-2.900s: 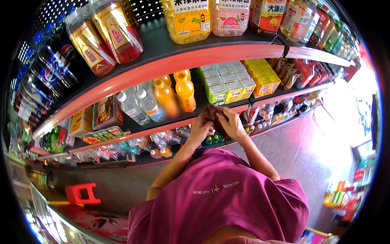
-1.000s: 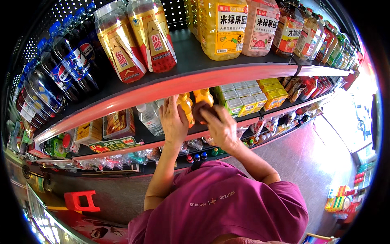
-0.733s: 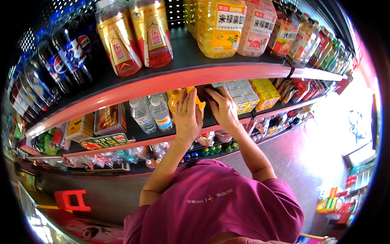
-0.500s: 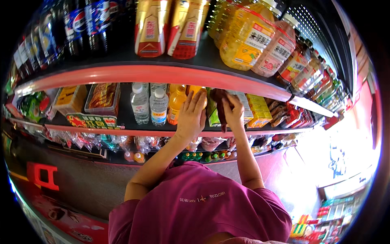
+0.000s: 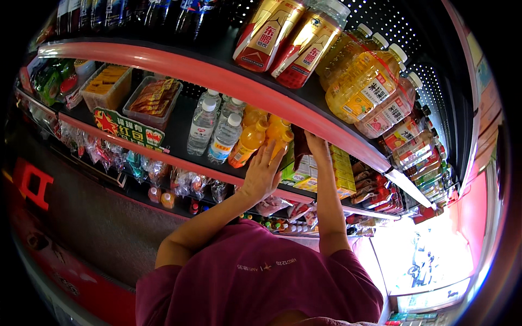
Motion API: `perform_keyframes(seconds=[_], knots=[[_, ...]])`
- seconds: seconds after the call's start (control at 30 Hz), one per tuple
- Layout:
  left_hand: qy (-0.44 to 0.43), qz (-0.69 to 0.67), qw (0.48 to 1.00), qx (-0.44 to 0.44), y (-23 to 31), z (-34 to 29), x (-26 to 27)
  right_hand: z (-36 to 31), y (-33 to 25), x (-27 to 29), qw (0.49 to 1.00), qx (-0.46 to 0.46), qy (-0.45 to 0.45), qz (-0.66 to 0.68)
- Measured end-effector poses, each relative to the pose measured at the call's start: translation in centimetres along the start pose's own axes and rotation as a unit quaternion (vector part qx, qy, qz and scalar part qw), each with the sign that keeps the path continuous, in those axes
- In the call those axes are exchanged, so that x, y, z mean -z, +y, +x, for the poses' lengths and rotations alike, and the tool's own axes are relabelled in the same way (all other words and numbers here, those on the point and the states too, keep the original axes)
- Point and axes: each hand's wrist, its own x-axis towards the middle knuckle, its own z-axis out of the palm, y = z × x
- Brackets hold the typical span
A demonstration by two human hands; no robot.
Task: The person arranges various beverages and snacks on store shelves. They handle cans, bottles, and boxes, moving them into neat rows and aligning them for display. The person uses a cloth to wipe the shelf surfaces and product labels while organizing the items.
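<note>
My left hand (image 5: 263, 175) rests against the front orange drink bottle (image 5: 279, 145), its fingers stretched out and nearly flat. Another orange bottle (image 5: 250, 144) stands just left of it, beside small clear water bottles (image 5: 225, 138). Deeper in the same middle shelf, my right hand (image 5: 319, 148) is closed on a dark red-brown cloth (image 5: 300, 148). The upper shelf's edge partly hides that hand's fingers. Under and beside my right wrist are green and yellow drink cartons (image 5: 341, 173).
A red-edged upper shelf (image 5: 212, 81) overhangs my hands, bearing gold-and-red bottles (image 5: 269, 35) and large yellow juice bottles (image 5: 361, 84). Clear tubs of packaged snacks (image 5: 153, 103) sit farther left. Bagged goods (image 5: 141, 165) fill the shelf below. A red stool (image 5: 33, 185) stands at the left.
The view has turned, so the shelves now slant down to the right. My right hand has gone deeper into the shelf with the cloth. My left hand stays at the orange bottles.
</note>
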Motion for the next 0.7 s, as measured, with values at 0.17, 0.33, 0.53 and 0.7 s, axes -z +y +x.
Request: perform_keyframes(seconds=[0.17,0.33,0.53,0.7], knots=[[0.020,0.013,1.000,-0.004,-0.1,-0.6,0.2,2.8,-3.7,1.3,0.983,-0.064,-0.171,-0.005],[0.017,0.016,1.000,-0.008,0.4,-1.3,0.9,4.6,-8.5,-0.2,0.960,0.167,-0.151,-0.165],[0.009,0.016,1.000,0.006,-0.9,-2.6,1.4,5.2,-9.8,-0.7,0.951,0.237,-0.187,-0.068],[-0.010,0.016,1.000,0.007,-1.1,-2.7,2.4,5.1,-5.0,-1.7,0.979,0.097,-0.160,-0.083]])
